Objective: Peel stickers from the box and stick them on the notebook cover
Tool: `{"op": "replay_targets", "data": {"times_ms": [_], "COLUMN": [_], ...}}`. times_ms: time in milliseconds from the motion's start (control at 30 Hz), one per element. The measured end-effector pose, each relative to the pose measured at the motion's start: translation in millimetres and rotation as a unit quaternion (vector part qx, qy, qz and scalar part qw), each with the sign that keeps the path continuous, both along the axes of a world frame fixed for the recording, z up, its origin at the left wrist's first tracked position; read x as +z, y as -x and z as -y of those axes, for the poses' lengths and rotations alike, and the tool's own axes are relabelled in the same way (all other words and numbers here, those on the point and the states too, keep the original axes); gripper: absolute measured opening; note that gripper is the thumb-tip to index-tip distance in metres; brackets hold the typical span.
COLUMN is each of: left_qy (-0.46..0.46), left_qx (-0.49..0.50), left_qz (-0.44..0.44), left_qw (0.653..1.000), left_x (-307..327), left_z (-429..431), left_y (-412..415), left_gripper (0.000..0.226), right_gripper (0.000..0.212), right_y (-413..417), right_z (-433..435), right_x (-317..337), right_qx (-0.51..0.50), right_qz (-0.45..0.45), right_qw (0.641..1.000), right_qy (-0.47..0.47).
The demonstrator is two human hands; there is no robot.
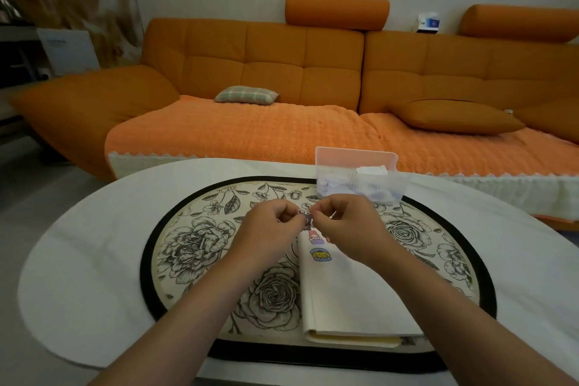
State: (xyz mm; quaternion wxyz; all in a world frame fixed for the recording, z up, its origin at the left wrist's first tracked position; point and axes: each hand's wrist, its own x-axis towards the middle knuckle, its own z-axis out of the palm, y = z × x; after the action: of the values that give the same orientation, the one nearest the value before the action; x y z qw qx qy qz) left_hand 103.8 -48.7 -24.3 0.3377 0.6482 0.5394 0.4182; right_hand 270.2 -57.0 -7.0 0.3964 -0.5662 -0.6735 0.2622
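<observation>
A cream notebook (351, 294) lies closed on the flower-patterned mat (194, 244). Two cartoon stickers sit near its top left corner, a pink one (314, 235) and a yellow and blue one (320, 254). Above that corner my left hand (269, 226) and my right hand (344, 222) meet, both pinching a small dark purple sticker (306, 219) between fingertips. The clear plastic sticker box (360, 180) stands open just beyond my right hand, with white and bluish sheets inside.
The oval mat rests on a white table (94, 260). A long orange sofa (282, 78) with cushions stands right behind the table. Bare floor shows to the left.
</observation>
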Motion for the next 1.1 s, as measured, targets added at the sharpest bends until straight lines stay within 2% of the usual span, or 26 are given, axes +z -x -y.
{"op": "replay_targets", "data": {"times_ms": [67,200,267,333,433,500,633,900,1100], "left_qy": [-0.003,-0.015,-0.018,-0.018,-0.02,-0.02,-0.022,-0.04,-0.024], "left_qx": [0.002,0.022,0.027,0.028,0.018,0.004,-0.017,-0.02,-0.014], "left_qz": [-0.007,-0.026,-0.023,-0.012,0.006,0.015,0.023,0.016,0.036], "left_qw": [1.0,0.999,0.999,0.999,1.0,1.0,0.999,0.999,0.999], "left_x": [-1.2,-1.8,-0.8,0.5,1.7,1.9,2.5,1.7,4.8], "left_z": [-2.3,-4.6,-5.0,-5.6,-7.6,-8.3,-8.2,-7.9,-7.8], "left_y": [-5.7,-16.1,-20.0,-21.8,-20.8,-20.6,-22.0,-26.2,-21.7], "left_gripper": [0.015,0.014,0.013,0.013,0.015,0.015,0.016,0.018,0.016], "right_gripper": [0.01,0.006,0.006,0.005,0.012,0.011,0.011,0.017,0.02], "right_y": [-3.2,-9.0,-9.7,-9.5,-12.6,-17.8,-25.0,-23.1,-24.9], "right_z": [-2.2,-3.2,-2.0,-0.6,1.9,2.3,2.1,2.2,-0.1], "right_x": [-3.2,-6.0,-5.9,-4.3,3.3,6.8,7.1,2.7,6.9], "right_qx": [-0.018,-0.072,-0.079,-0.063,-0.006,0.01,0.022,0.022,0.029], "right_qz": [0.02,0.143,0.169,0.091,-0.117,-0.164,-0.189,-0.128,-0.173], "right_qw": [1.0,0.984,0.977,0.99,0.993,0.984,0.976,0.99,0.976], "right_qy": [-0.016,-0.077,-0.1,-0.084,0.02,0.067,0.103,0.061,0.126]}}
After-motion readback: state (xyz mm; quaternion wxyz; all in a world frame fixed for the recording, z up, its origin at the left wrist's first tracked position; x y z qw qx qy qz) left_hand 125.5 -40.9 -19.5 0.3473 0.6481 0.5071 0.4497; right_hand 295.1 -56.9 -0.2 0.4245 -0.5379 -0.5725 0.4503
